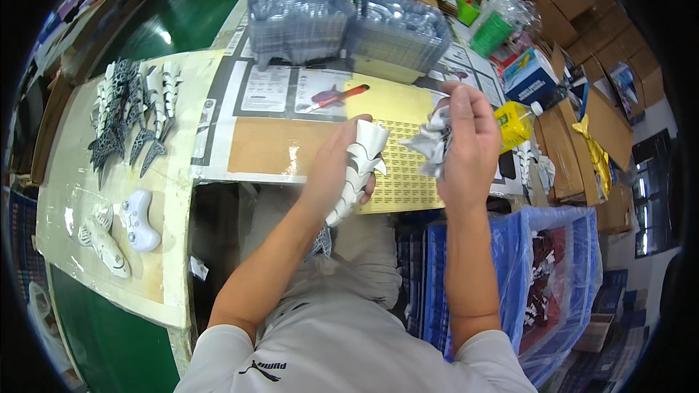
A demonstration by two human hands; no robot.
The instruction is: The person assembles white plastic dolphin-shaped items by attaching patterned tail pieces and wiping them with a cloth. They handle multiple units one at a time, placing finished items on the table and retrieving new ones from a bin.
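My left hand (331, 167) is closed around a white segmented toy tail (358, 167), its wide open end up and its narrow end slanting down toward my lap. A dark patterned fin (320, 242) shows below that end. To the right, my raised right hand (472, 142) pinches a crumpled-looking grey and white piece (434, 142); whether it is cloth or plastic I cannot tell. The two held things are apart. Beneath them lies a yellow sheet of printed labels (408, 182), with a red and black cutter-like tool (338, 98) beyond it.
Stacks of clear plastic trays (298, 25) stand at the back. Segmented tails (116, 113), a white controller (140, 222) and a white toy fish body (105, 244) lie on the left table. A yellow bottle (515, 127) and a plastic-lined blue crate (502, 262) are at right.
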